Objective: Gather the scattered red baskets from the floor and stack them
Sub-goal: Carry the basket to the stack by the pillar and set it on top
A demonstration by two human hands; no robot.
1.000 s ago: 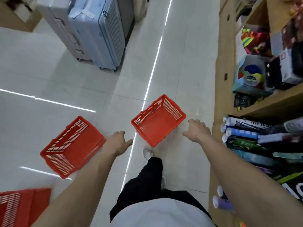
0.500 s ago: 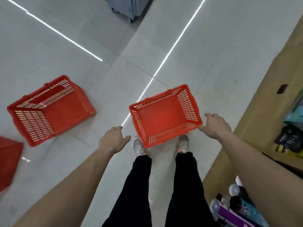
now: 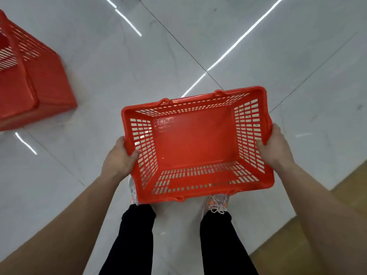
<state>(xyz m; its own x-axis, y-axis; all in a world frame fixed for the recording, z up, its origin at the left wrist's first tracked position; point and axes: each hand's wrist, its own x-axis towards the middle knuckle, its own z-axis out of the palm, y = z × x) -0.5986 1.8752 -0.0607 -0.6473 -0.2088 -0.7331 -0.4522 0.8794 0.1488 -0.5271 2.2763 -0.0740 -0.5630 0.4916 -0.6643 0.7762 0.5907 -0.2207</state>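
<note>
You grip the red basket (image 3: 195, 141), dead centre, by its short ends, left hand (image 3: 119, 157) at 9 o'clock, right hand (image 3: 275, 147) at 3, thumbs inside the rim, apparently to keep it level. A second basket (image 3: 39, 82) at 10 o'clock looks the likely stacking spot.

A person seen from above, with bare forearms (image 3: 83, 207), slim black trousers (image 3: 220, 241), and pale grey lace-up trainers (image 3: 217, 203) with orange accents and white laces.

both arms reach down ahead. the left hand (image 3: 119, 155) and right hand (image 3: 275, 147) grip opposite ends of the red basket (image 3: 195, 141), thumbs inside.
</note>
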